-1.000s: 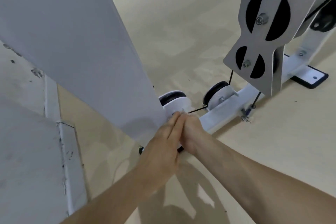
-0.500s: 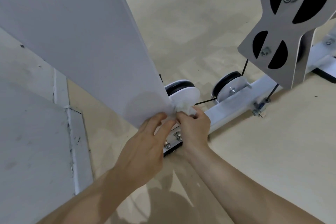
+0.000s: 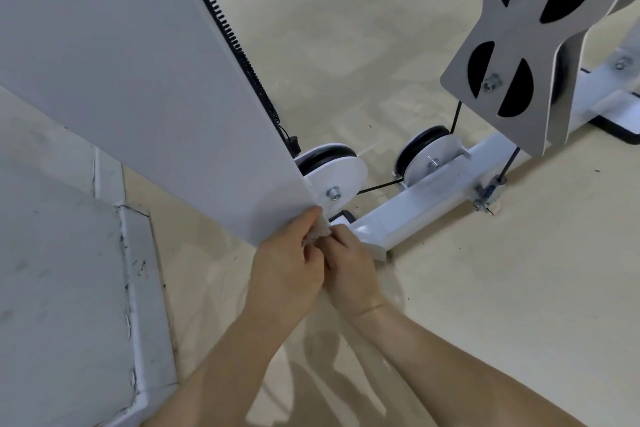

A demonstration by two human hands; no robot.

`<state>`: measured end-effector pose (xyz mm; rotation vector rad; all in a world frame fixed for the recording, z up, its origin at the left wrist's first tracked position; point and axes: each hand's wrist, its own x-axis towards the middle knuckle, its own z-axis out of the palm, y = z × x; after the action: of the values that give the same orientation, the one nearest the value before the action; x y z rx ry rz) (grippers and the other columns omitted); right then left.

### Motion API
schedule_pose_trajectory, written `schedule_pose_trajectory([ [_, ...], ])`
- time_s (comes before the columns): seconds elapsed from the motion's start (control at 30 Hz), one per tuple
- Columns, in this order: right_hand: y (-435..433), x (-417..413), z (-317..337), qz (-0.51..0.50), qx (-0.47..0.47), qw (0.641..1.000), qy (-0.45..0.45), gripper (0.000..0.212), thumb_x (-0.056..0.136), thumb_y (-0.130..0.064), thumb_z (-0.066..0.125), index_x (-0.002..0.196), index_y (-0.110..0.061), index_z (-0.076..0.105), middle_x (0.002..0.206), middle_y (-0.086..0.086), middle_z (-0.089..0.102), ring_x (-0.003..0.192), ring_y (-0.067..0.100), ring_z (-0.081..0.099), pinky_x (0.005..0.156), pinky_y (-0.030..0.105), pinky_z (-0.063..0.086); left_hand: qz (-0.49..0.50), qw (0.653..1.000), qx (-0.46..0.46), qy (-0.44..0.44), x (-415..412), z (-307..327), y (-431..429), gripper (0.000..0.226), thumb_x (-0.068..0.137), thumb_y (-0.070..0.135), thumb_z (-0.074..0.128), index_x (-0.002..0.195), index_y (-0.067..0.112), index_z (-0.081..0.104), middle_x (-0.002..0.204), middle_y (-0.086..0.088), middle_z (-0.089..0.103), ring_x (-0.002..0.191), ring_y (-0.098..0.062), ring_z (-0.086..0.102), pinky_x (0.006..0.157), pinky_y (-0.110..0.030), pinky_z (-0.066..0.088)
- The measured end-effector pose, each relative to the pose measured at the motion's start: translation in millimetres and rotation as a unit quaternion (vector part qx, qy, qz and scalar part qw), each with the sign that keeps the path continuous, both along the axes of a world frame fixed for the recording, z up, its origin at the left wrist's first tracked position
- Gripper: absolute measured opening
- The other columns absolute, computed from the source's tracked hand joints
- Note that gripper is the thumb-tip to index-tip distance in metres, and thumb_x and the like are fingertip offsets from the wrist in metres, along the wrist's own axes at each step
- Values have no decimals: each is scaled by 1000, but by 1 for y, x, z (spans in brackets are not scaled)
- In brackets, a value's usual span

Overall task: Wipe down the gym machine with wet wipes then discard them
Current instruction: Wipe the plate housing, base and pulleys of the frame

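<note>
A white gym machine fills the view: a broad white panel (image 3: 145, 87) slants down from the upper left, and a white base beam (image 3: 415, 208) with two pulleys (image 3: 332, 177) runs to the right. Both my hands meet at the panel's lower corner. My left hand (image 3: 287, 267) and my right hand (image 3: 349, 263) pinch a small crumpled white wet wipe (image 3: 320, 230) between them. Only a scrap of the wipe shows above the fingers.
A grey pulley bracket (image 3: 512, 55) with black cut-outs hangs at the upper right, with a black cable running down to the beam. A toothed black strip (image 3: 239, 45) runs along the panel's edge. A white wall and skirting (image 3: 138, 288) stand at the left. The floor is beige.
The hands have drawn slightly back from the panel's corner and closed together on the wipe. The view has shifted, showing more of the base beam and the first pulley.
</note>
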<state>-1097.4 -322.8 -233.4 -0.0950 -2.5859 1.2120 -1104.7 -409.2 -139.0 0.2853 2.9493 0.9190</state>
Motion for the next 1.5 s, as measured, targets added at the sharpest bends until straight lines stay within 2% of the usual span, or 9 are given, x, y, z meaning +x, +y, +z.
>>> schedule_pose_trajectory([
  [0.13,15,-6,-9,44,120,991,32,18,83,-17,48,77,-15,65,79,-4,59,82,12,46,46,20,35,35,999,34,15,4,-8,5,39,84,-3,54,105,25,73,93,15,70,85,-3,61,71,-3,41],
  [0.27,69,-11,-27,67,286,954,61,18,68,-3,61,84,-4,70,79,10,61,72,31,55,69,35,43,-66,995,-77,-22,8,-29,-1,53,80,-6,50,124,21,62,126,9,59,113,-12,53,85,-15,39],
  [0.47,92,18,-23,-61,218,973,37,26,72,6,64,98,1,66,86,13,55,71,31,50,56,29,42,-125,978,-149,-73,12,-48,-5,67,81,0,47,143,25,40,150,11,34,135,-13,32,102,-25,39],
  [0.67,46,8,-26,187,173,966,-41,19,87,-7,58,101,-7,71,103,11,66,97,28,58,81,39,51,-81,992,-33,-92,3,-46,1,57,78,-6,49,128,22,54,123,10,56,114,-11,51,87,-14,36],
  [0.83,49,27,-24,-13,-158,983,-89,25,84,-9,58,59,-15,57,62,-7,58,58,8,49,55,21,37,-66,990,45,-119,5,-39,10,43,88,2,52,127,22,56,116,15,50,106,-1,48,78,3,32],
  [1.0,29,-1,29,6,-574,777,-257,8,89,6,58,86,9,65,77,18,60,76,25,61,73,33,55,-145,987,-1,-66,0,-28,-11,45,85,0,54,124,21,58,117,10,59,97,2,55,83,-9,43],
  [1.23,-6,-22,79,-55,-576,747,-328,18,79,19,60,93,9,62,86,17,65,77,25,66,69,27,59,-284,933,-220,30,26,8,-79,57,60,15,65,115,26,60,104,6,65,76,-7,68,63,-17,52],
  [1.37,-14,-20,111,-28,-579,764,-283,12,79,14,65,87,6,63,87,21,65,78,26,67,69,25,59,-171,984,-23,-40,22,13,-80,49,84,14,49,130,28,57,120,13,56,102,-5,57,88,-17,45],
  [1.5,-11,-19,116,0,-502,821,-271,9,81,8,65,86,1,65,83,20,68,76,26,68,77,29,59,-16,983,175,-57,14,14,-74,28,85,16,50,99,29,71,101,15,66,93,-1,61,87,-18,48],
])
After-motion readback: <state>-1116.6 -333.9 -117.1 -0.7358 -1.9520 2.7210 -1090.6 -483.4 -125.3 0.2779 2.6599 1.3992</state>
